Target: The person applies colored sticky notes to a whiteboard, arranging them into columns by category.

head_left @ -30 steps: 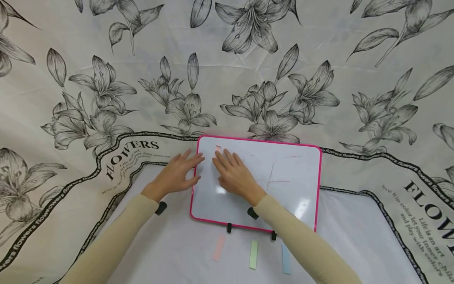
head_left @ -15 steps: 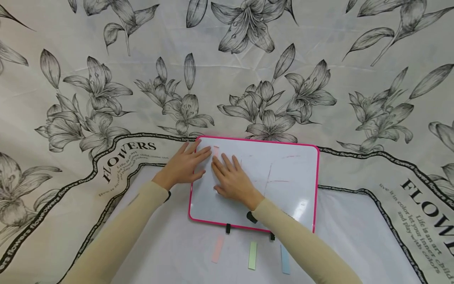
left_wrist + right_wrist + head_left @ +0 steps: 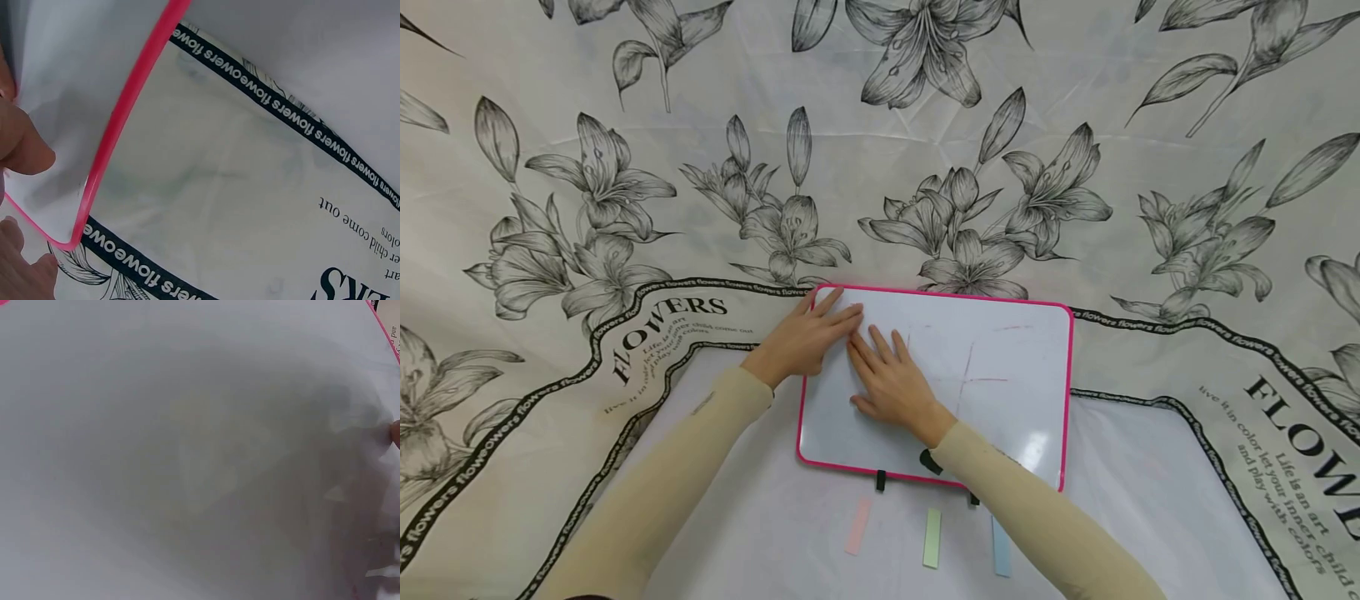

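A whiteboard (image 3: 865,433) with a pink frame leans in the middle of the head view, red marker lines (image 3: 987,380) on its face. My left hand (image 3: 805,337) reaches over the board's upper left corner, its fingers extended across the surface. They cover the spot where a small pink strip showed on the board. In the left wrist view the thumb (image 3: 28,150) lies over the board inside the frame's edge. My right hand (image 3: 895,387) rests on the board's left half with fingers straight and spread, fingertips close to the left hand's. Only a fingertip (image 3: 395,432) shows at the right wrist view's edge.
Below the board, a pink strip (image 3: 857,527), a green strip (image 3: 932,538) and a blue strip (image 3: 1001,546) lie on the white cloth. Black feet (image 3: 881,481) stick out under the lower frame. Flower-printed fabric (image 3: 925,167) hangs behind.
My left hand has moved right onto the board's upper left corner, covering the pink strip there. My right hand has slid slightly down from that strip and stays on the board.
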The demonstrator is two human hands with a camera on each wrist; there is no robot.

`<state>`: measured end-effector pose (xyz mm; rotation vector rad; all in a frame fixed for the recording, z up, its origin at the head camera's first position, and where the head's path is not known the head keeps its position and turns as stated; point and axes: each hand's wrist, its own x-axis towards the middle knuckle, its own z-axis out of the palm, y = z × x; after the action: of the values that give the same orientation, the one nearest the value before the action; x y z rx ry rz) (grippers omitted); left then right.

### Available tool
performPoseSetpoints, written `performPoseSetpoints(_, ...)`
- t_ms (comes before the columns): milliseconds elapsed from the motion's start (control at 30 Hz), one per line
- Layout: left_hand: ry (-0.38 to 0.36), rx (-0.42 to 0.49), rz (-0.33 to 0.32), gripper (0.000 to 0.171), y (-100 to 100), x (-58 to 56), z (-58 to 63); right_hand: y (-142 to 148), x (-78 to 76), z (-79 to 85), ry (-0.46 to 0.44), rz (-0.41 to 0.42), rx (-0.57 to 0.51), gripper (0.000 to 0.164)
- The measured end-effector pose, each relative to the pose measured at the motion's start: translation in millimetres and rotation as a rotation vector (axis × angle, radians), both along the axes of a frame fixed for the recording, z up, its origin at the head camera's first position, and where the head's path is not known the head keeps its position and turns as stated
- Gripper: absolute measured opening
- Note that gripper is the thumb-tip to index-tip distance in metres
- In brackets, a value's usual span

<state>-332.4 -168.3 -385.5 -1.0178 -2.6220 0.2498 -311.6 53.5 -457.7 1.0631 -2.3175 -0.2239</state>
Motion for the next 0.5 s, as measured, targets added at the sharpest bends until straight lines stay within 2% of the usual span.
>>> performPoseSetpoints(300,-0.037,-0.023,0.052,0.088,3.4,-1.5,5.5,-0.9,2.3,-0.4,-0.050,-0.020,0.005,0.091)
performPoseSetpoints(500,-0.054,-0.019,0.061,0.088,4.0,0.7,2.5,-0.5,5.1,-1.0,-0.072,-0.049,0.040,0.098)
